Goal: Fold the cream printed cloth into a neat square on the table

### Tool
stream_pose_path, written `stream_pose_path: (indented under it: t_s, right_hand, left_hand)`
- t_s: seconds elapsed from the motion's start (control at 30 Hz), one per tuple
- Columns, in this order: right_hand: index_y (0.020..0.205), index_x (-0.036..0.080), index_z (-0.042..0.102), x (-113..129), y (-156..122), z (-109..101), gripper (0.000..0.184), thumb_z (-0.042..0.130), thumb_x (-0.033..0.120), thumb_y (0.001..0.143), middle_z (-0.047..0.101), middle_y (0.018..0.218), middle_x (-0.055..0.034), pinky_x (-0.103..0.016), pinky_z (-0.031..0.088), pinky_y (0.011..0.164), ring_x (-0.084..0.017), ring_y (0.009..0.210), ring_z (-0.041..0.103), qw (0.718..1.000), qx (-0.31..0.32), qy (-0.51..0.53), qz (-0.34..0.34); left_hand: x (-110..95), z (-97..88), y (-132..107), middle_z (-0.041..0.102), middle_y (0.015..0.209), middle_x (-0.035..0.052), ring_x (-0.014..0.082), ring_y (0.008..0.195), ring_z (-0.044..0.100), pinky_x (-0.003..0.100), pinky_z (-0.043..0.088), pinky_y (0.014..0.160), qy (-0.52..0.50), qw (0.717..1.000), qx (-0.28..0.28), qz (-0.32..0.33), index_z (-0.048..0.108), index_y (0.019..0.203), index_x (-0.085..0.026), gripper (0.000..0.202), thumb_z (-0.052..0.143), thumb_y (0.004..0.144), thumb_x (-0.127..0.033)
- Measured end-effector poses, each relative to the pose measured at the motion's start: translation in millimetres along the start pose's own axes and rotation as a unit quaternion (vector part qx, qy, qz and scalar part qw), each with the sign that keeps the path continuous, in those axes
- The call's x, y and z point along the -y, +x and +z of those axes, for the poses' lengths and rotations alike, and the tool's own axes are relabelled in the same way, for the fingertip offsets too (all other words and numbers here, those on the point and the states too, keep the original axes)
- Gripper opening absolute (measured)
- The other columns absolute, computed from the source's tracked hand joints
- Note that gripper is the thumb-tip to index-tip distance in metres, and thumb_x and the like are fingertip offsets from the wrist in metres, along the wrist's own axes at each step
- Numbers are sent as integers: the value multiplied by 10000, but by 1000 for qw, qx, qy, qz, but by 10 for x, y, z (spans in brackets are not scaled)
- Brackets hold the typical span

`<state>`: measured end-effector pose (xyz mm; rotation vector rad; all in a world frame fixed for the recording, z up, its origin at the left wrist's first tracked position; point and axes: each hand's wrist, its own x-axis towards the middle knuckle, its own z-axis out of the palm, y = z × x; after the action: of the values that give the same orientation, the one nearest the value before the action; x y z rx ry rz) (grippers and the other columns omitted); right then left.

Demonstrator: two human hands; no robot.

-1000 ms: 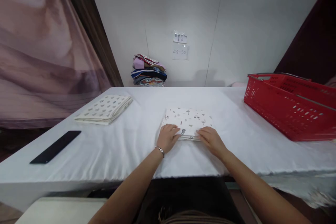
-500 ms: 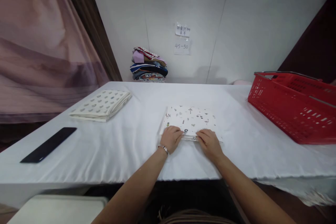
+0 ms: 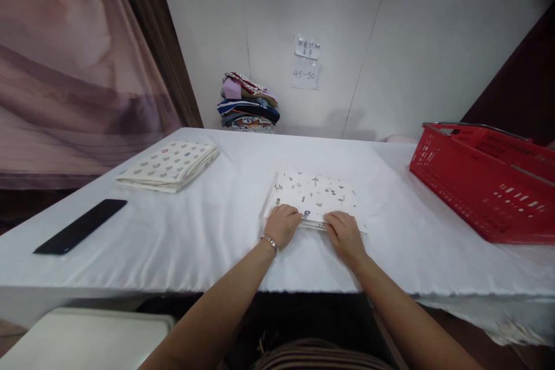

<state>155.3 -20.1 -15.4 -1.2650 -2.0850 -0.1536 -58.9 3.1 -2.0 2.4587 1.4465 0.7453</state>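
A white cloth (image 3: 315, 193) with a small scattered print lies folded into a flat rectangle at the middle of the table. At the left part of its near edge, my left hand (image 3: 284, 224), with a bracelet at the wrist, pinches the folded layers. My right hand (image 3: 344, 231) grips the same edge further right, thumb below and fingers on top. Between the two hands the stacked layers of the edge show. The fingertips are partly hidden against the fabric.
Another folded cloth (image 3: 169, 166) with a grey pattern lies at the left, behind a black phone-like slab (image 3: 81, 226). A red basket (image 3: 485, 179) stands on the right. Stacked fabrics (image 3: 249, 105) sit by the wall at the table's far edge (image 3: 312, 136).
The view has tilted slightly. Both hands stay at the cloth's near edge, and the cloth lies as before.
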Motion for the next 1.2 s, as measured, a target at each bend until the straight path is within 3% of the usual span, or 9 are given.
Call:
stream_pose_path:
  t_s: [0.37,0.63,0.9,1.2]
  right_hand:
    - [975,195,618,-29,-7,17,208,435,218,880,607,948,-64,-349,354,791,-194,893,499,1000,-11,10,-25]
    - [978,208,634,-19,-29,-2,227,434,186,874,608,937,-60,-338,346,771,-190,874,493,999,-1,-14,-46]
    - [950,173,629,12,-25,-3,209,439,201,868,603,920,-80,-342,355,745,-194,852,486,999,1,8,-53]
    - [1026,175,604,2,-27,0,231,476,279,863,597,955,-81,-341,351,751,-197,865,479,998,19,-6,-53]
  left_hand:
    - [9,4,-8,614,898,35,171,896,491,326,338,821,-3,998,-43,44,645,876,-256,262,391,885,-320]
    - [8,-1,-22,608,924,44,179,915,477,337,340,825,15,999,-29,36,642,911,-251,291,359,894,-314]
    - [53,31,-43,590,973,39,177,895,490,334,372,790,8,996,-45,72,606,1014,-239,242,504,826,-351]
    - [83,70,-32,604,928,31,161,861,493,315,375,755,40,995,-58,76,634,949,-242,226,430,874,-301]
